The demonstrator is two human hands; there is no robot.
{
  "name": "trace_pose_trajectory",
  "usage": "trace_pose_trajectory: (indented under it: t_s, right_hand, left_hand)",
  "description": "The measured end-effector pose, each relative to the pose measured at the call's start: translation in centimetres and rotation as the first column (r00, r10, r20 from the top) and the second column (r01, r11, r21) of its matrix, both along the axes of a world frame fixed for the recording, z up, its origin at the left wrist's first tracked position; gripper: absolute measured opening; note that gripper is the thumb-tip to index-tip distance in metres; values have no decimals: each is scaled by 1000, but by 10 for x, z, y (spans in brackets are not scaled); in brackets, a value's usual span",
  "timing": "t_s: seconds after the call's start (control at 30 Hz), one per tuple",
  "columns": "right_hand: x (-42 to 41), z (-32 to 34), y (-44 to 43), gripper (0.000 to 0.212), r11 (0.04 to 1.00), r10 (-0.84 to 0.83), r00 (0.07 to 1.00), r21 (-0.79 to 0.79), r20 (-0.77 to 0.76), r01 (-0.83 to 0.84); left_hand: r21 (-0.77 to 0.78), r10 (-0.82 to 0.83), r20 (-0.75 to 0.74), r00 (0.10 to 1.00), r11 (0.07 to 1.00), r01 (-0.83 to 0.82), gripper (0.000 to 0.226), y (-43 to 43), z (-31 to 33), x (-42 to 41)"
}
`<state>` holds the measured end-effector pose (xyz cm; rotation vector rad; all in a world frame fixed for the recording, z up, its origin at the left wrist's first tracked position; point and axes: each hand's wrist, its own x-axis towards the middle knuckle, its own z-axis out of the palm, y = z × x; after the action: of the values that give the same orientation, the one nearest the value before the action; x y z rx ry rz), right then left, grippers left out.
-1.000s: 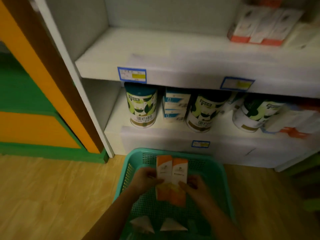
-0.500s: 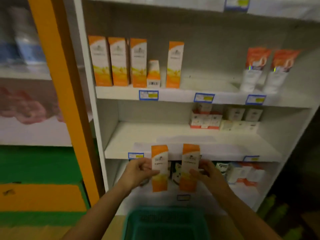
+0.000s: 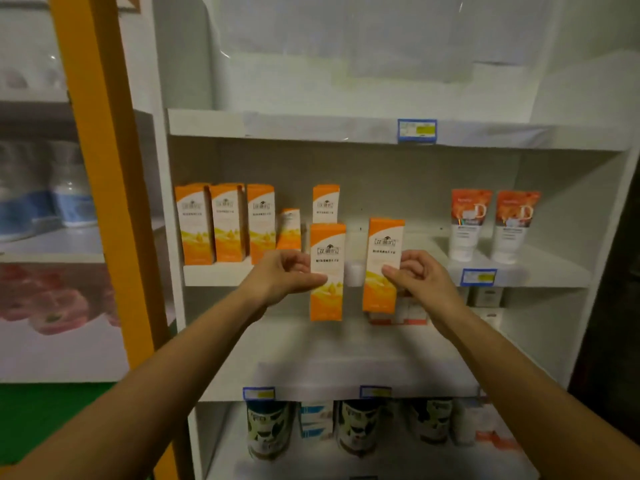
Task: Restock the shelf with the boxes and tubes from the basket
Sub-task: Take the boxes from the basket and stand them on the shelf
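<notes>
We are pinching one orange box [image 3: 327, 244] in our left hand [image 3: 284, 277] and a second box [image 3: 384, 244] in our right hand [image 3: 417, 277], neither yet on the shelf [image 3: 211, 275], where a row [image 3: 225, 226] of seemingly five is already standing.

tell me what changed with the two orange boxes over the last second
Both hands raised the boxes from the basket to the orange-box shelf, spreading them apart: left hand pinches the left box, right hand the right box, as before. The shelved boxes and tubes stayed put.
</notes>
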<state>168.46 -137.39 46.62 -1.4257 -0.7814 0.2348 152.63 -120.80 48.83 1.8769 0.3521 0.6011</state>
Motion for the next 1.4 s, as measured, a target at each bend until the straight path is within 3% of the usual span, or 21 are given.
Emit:
trace_pose_trajectory:
  t_s: [0.23,0.37,0.57,0.87,1.17,1.4]
  right_hand:
    - [47,44,26,40,990,-136,988,49,73,133]
    - [76,48,43,32,984,-179,979,42,95,176]
    - [101,43,58,38,979,-199,973,-12,117,202]
    - [111,24,57,29,984,-137,985,-101,105,147]
    - [101,29,33,30,961,-221,959,-130,176,245]
    - [100,24,18,28,951,-246,953,-148,175,272]
  left_hand:
    - [89,52,29,998,995,-55,31,6,48,44]
    - [99,129,46,991,986,-133,34,10,55,70]
    - [131,187,73,980,972,-195,37,6,56,94]
    - [162,241,93,966,954,-254,41,4,44,108]
    - [131,300,128,945,940,-316,31,-4,32,123]
    - [133,380,138,915,908,-397,37,-11,22,131]
